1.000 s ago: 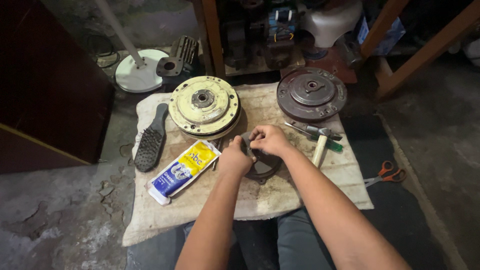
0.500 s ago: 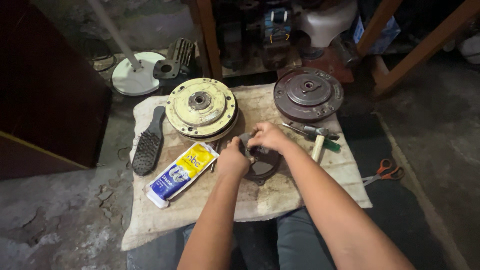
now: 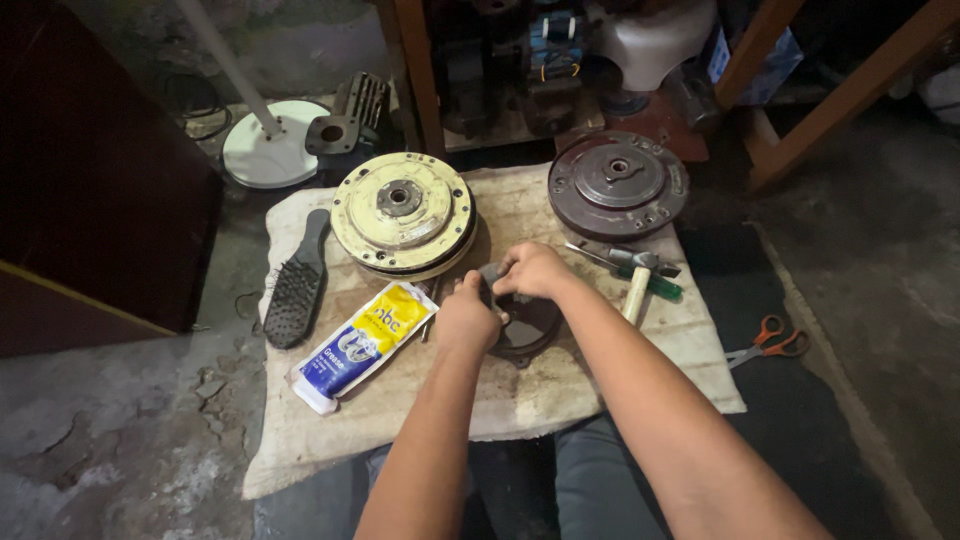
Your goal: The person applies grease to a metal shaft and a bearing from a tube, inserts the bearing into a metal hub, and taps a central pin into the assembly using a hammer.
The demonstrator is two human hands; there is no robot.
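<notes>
While your left hand (image 3: 467,318) steadies the dark round part (image 3: 525,325) on the cloth (image 3: 560,390), your right hand (image 3: 533,270) pinches its 12 o'clock edge; both grips are closed on it, the pale disc (image 3: 403,212) at 11 o'clock.

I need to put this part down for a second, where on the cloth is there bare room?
The cloth is bare along its near edge, below the blue and yellow pouch and both hands, left hand and right hand. Another patch lies right of the hammer. The far half is crowded by the cream disc, the dark disc and the wire brush.
</notes>
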